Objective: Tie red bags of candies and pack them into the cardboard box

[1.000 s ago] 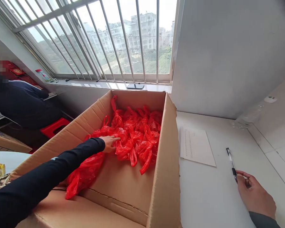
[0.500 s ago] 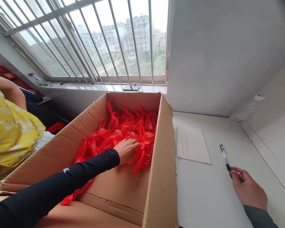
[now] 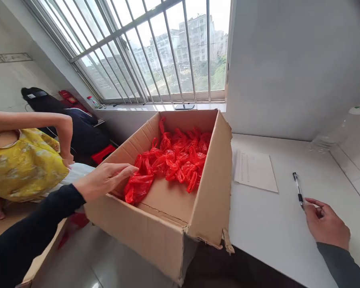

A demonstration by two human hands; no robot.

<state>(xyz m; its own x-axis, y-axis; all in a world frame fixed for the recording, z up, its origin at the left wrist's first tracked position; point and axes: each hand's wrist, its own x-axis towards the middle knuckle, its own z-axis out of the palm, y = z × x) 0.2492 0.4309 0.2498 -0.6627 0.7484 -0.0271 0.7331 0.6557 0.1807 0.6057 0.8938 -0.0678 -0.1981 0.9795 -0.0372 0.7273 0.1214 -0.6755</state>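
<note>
My left hand [image 3: 106,179], in a black sleeve, hovers over the near left edge of a cardboard box [image 3: 211,196]. Its fingers are stretched out and hold nothing. Just beyond the fingertips lies a red plastic bag [image 3: 139,187], apart from a heap of knotted red plastic bags [image 3: 180,160] at the back of the box. What the bags contain is hidden. At the right, my right hand [image 3: 327,220] rests on the white table [image 3: 255,228], its fingers closed on the lower end of a black-and-clear pen [image 3: 299,190], which points away from me.
Printed paper [image 3: 256,171] lies between box and pen. A clear plastic bottle [image 3: 333,130] stands at the wall. Another person in a yellow top [image 3: 24,168] is on the left. Beyond the box is a barred window [image 3: 168,56], with a phone-like dark slab [image 3: 184,107] on its sill.
My left hand has left the heap of bags and drawn back left to the box's edge, opening out. The view has swung left, bringing more of the other person in. My right hand keeps the pen.
</note>
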